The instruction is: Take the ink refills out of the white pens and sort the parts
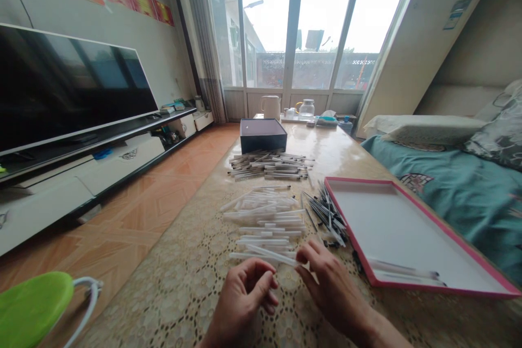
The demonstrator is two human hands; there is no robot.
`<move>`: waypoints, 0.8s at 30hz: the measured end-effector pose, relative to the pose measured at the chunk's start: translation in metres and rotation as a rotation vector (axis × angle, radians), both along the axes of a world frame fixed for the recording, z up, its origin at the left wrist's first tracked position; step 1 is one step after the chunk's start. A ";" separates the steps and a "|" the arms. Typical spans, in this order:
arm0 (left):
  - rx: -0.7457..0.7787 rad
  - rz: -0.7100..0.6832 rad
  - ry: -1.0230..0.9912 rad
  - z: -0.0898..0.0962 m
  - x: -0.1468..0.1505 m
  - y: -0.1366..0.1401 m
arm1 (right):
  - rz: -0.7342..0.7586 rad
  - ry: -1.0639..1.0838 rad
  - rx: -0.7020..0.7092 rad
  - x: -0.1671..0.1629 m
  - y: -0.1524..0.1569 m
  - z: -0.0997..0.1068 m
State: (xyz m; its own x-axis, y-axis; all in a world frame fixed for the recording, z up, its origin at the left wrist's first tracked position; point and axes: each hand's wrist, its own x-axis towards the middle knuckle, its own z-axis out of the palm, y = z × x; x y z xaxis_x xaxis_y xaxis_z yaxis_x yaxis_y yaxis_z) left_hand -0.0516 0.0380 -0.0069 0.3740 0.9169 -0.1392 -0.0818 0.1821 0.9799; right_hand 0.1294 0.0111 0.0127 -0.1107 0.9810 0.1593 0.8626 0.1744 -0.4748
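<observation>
My right hand [328,285] pinches the near end of a white pen barrel [272,255] between thumb and fingers. That barrel slants over a row of similar translucent white barrels [267,221] on the patterned tablecloth. My left hand [247,296] is just left of it, fingers curled and thumb against the index finger; whether anything small is inside is hidden. Beyond my right hand lies a heap of thin dark pen parts [326,211]. Several pens [403,269] rest in the near end of a pink-rimmed white tray [385,280].
A pile of dark-tipped pens [269,165] lies before a dark box [263,144]. Farther back are a kettle [270,107], a glass jug [306,109] and tissues [327,118]. A green stool [36,307] stands left, a teal-covered sofa [460,196] right.
</observation>
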 end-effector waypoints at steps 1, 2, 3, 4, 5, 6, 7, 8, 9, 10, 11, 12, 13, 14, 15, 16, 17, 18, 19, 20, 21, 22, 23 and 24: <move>-0.032 -0.017 -0.032 0.000 0.001 0.000 | -0.002 0.023 0.016 0.001 -0.002 0.004; -0.067 -0.025 -0.072 -0.001 0.002 0.001 | 0.004 0.041 0.030 0.001 -0.005 0.007; -0.105 -0.019 -0.119 -0.001 0.002 0.001 | 0.014 0.052 0.040 0.001 -0.007 0.010; -0.143 0.003 -0.171 -0.001 0.003 0.002 | 0.026 0.055 0.045 -0.001 -0.009 0.012; -0.182 0.031 -0.224 -0.001 0.003 0.002 | 0.039 0.054 0.048 -0.002 -0.010 0.014; -0.219 0.064 -0.272 0.000 0.003 0.003 | 0.054 0.053 0.049 -0.003 -0.010 0.014; -0.255 0.096 -0.310 0.000 0.002 0.004 | 0.071 0.054 0.047 -0.003 -0.008 0.015; -0.287 0.125 -0.336 0.000 0.002 0.005 | 0.088 0.054 0.042 -0.001 -0.005 0.015; -0.313 0.149 -0.352 0.000 0.001 0.006 | 0.093 0.041 0.036 0.001 -0.001 0.015; -0.333 0.167 -0.361 0.000 0.000 0.007 | 0.070 -0.005 0.030 0.005 0.005 0.015; -0.346 0.185 -0.368 0.001 0.000 0.007 | 0.020 -0.077 0.028 0.010 0.012 0.014; -0.354 0.202 -0.374 0.001 0.000 0.008 | -0.051 -0.164 0.028 0.015 0.020 0.013; -0.358 0.216 -0.379 0.001 -0.001 0.008 | -0.132 -0.259 0.028 0.021 0.027 0.012; -0.359 0.227 -0.385 0.002 -0.001 0.008 | -0.199 -0.327 0.025 0.026 0.035 0.010; -0.360 0.233 -0.391 0.002 -0.001 0.008 | -0.253 -0.377 0.020 0.030 0.042 0.008; -0.361 0.236 -0.399 0.002 -0.001 0.008 | -0.288 -0.402 0.012 0.033 0.048 0.006; -0.365 0.238 -0.408 0.002 -0.001 0.008 | -0.313 -0.412 0.003 0.034 0.053 0.003; -0.370 0.241 -0.418 0.002 -0.001 0.009 | -0.337 -0.425 -0.005 0.035 0.058 0.000; -0.374 0.246 -0.427 0.002 -0.001 0.009 | -0.357 -0.436 -0.014 0.035 0.061 -0.003; -0.377 0.250 -0.435 0.001 -0.001 0.009 | -0.371 -0.443 -0.024 0.034 0.064 -0.005; -0.379 0.252 -0.441 0.001 -0.001 0.009 | -0.380 -0.447 -0.034 0.034 0.067 -0.007; -0.378 0.252 -0.443 0.001 -0.001 0.009 | -0.387 -0.448 -0.046 0.033 0.069 -0.008; -0.376 0.249 -0.443 0.001 -0.001 0.009 | -0.393 -0.447 -0.058 0.033 0.070 -0.008; -0.372 0.243 -0.444 0.001 -0.001 0.009 | -0.399 -0.445 -0.068 0.033 0.071 -0.008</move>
State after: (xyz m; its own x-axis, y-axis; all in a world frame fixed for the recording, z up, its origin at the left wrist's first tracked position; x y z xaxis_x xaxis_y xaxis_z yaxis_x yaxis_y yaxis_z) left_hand -0.0529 0.0467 -0.0056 0.2561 0.9032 -0.3445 -0.5482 0.4292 0.7178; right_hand 0.1627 0.0820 0.0048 0.2265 0.9669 0.1176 0.9737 -0.2218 -0.0519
